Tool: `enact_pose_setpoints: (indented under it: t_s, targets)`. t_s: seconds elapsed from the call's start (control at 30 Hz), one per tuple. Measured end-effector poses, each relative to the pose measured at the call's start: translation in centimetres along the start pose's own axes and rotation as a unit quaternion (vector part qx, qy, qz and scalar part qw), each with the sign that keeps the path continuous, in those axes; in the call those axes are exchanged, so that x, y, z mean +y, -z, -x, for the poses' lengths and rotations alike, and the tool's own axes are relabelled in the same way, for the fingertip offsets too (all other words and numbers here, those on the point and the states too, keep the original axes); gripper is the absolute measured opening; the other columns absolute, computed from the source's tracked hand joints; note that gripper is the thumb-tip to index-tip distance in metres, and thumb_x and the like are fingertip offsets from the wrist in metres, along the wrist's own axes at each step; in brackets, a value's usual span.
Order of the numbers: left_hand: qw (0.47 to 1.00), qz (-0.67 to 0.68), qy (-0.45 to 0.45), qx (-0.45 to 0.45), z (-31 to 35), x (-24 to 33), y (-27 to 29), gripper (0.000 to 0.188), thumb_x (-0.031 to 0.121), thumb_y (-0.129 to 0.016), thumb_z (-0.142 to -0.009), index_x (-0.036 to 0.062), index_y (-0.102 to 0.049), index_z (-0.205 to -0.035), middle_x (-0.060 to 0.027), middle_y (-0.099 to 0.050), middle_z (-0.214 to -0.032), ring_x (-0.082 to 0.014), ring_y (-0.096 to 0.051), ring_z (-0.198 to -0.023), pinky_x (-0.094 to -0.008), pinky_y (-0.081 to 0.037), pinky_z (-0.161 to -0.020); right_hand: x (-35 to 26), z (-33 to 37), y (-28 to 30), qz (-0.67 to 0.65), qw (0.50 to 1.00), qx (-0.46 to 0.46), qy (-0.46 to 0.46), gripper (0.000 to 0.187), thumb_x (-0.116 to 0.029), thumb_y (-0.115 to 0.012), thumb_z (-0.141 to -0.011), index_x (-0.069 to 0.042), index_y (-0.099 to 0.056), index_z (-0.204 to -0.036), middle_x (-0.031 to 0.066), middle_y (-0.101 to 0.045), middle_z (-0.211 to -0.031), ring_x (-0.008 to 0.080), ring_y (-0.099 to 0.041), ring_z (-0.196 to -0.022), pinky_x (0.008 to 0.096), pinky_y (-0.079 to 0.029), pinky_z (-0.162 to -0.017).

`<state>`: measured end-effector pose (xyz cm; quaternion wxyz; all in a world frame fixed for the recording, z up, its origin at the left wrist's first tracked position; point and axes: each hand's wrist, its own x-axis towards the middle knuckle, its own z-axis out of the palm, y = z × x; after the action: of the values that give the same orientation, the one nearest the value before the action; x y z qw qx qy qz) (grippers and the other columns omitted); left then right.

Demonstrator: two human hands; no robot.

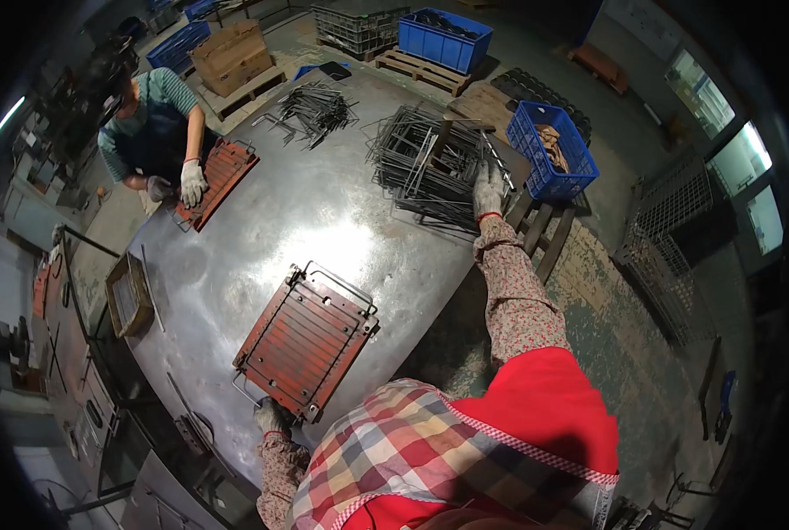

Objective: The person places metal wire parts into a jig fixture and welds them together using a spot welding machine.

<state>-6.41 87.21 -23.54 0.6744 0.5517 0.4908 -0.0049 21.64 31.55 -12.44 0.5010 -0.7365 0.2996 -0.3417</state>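
Observation:
A red slotted fixture plate [306, 343] lies tilted on the metal table in front of me. Bent wire loops stick out at its far and near ends. My left hand [274, 419], in a grey glove, is at its near corner, by the near wire loop [246, 387]. Its fingers look curled, but what they hold is in shadow. My right arm stretches far out to a heaped pile of thin metal rods [421, 168]. There my gloved right hand [490, 189] is closed around several rods at the pile's right edge.
Across the metal table [209, 291], a person in gloves handles another red fixture plate [222, 184]. A smaller rod heap [315, 113] lies at the far edge. A blue crate [549, 181] stands beyond the right edge, and a shallow tray [131, 296] at the left edge.

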Motion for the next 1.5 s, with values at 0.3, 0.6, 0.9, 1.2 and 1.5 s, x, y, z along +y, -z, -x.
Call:
enact_pose_setpoints:
  t_s: [0.3, 0.6, 0.9, 1.2, 1.5]
  targets:
    - [0.998, 0.047, -0.025, -0.016, -4.4, -3.5, 1.8, 0.015, 0.019, -0.051, -0.085, 0.0086, -0.054, -0.075, -0.0058, -0.049, -0.054, -0.0219, -0.047, -0.039, -0.0372, -0.035, -0.036, -12.7, 8.5, 0.8, -0.22, 0.917, -0.331, 0.04, 0.036, -0.023, -0.057, -0.094, 0.0, -0.054, -0.121, 0.0086, -0.061, -0.11, 0.0136, -0.057, -0.098, 0.0269, -0.049, -0.079]
    - [0.995, -0.082, -0.038, -0.032, -2.5, -1.5, 0.0, 0.022, 0.025, -0.056, -0.086, 0.0038, -0.054, -0.091, -0.0072, -0.057, -0.065, -0.0221, -0.055, -0.047, -0.0374, -0.044, -0.042, -18.3, 19.3, -0.5, -0.059, 0.807, -0.584, -0.066, 0.032, -0.018, -0.049, -0.094, -0.007, -0.055, -0.124, -0.0047, -0.046, -0.065, 0.0032, -0.038, -0.048, 0.0182, -0.03, -0.039]
    - [0.997, -0.04, -0.018, -0.067, -3.0, -1.5, -0.1, 0.011, 0.018, -0.052, -0.089, 0.0076, -0.047, -0.092, -0.0039, -0.047, -0.058, -0.0161, -0.045, -0.041, -0.0332, -0.036, -0.035, -12.2, 18.1, -4.9, 0.025, 0.854, -0.514, -0.074, 0.032, -0.022, -0.05, -0.093, -0.013, -0.058, -0.123, -0.0041, -0.049, -0.064, 0.0051, -0.041, -0.047, 0.0209, -0.032, -0.039]
    - [0.997, -0.028, 0.003, -0.073, -2.6, -0.7, -0.9, 0.011, 0.018, -0.052, -0.091, 0.0093, -0.045, -0.092, -0.0034, -0.046, -0.059, -0.0157, -0.042, -0.041, -0.0325, -0.033, -0.035, -9.5, 16.2, -5.1, 0.031, 0.87, -0.483, -0.09, 0.031, -0.024, -0.051, -0.093, -0.015, -0.059, -0.121, -0.0033, -0.051, -0.065, 0.0058, -0.043, -0.049, 0.0209, -0.033, -0.04]
    - [0.996, -0.04, -0.009, -0.074, -3.5, -1.3, -1.4, 0.013, 0.021, -0.052, -0.091, 0.0079, -0.048, -0.093, -0.0047, -0.048, -0.06, -0.0168, -0.045, -0.041, -0.0335, -0.036, -0.036, -9.1, 15.5, -5.4, 0.036, 0.865, -0.493, -0.091, 0.03, -0.024, -0.051, -0.092, -0.015, -0.06, -0.12, -0.0034, -0.051, -0.066, 0.0058, -0.042, -0.05, 0.0212, -0.032, -0.041]
